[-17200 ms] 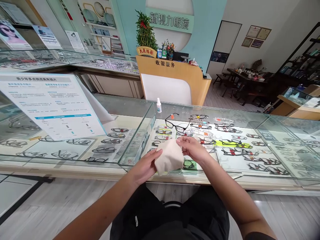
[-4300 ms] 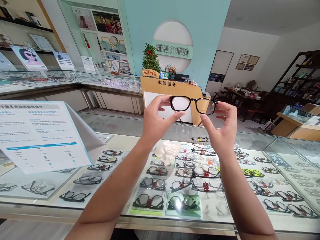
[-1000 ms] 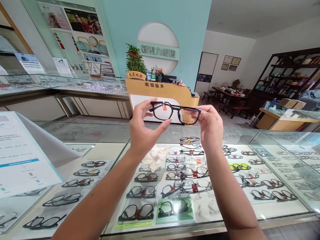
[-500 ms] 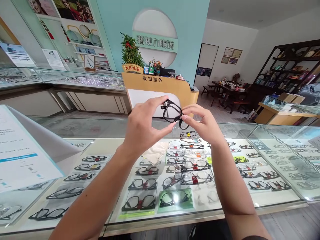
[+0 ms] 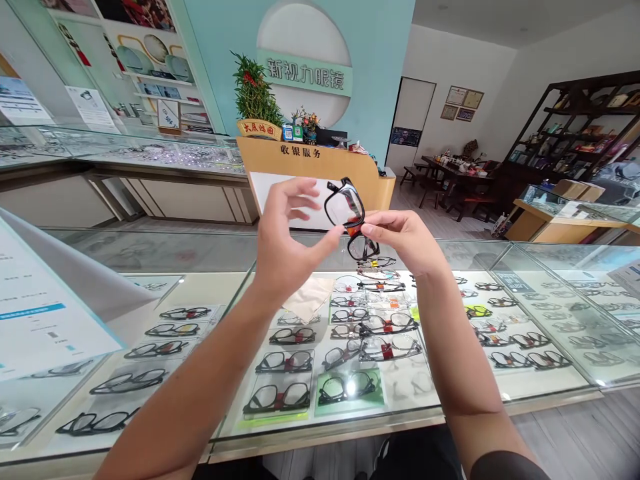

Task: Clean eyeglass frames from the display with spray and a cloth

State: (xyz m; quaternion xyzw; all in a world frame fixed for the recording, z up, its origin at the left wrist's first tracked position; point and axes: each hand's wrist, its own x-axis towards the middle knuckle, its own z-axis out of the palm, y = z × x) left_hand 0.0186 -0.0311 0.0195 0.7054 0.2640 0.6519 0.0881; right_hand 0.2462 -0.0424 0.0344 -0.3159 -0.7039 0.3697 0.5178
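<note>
A pair of black-framed glasses (image 5: 361,212) is held up above the glass display counter, tilted, with one lens higher than the other. My right hand (image 5: 400,240) pinches it near the bridge, where a red-orange tag shows. Just left of the frame is my left hand (image 5: 295,233), its fingers spread and curved; the thumb tip lies close to the lower edge of the upper lens, and whether it touches cannot be made out. Below, inside the counter, rows of glasses (image 5: 285,361) lie on the shelf, and one pair (image 5: 347,387) rests on a green card.
The glass counter (image 5: 270,437) spans the front. A beige cloth (image 5: 307,300) lies near its middle, and a large white printed sheet (image 5: 45,300) stands at the left. Beyond are a wooden cashier desk (image 5: 320,172) with a plant, and a dark table (image 5: 450,175).
My left hand has let go of the glasses, its fingers opening away to the left. The glasses have turned in my right hand, and the lower lens shows more fully. The view has shifted slightly.
</note>
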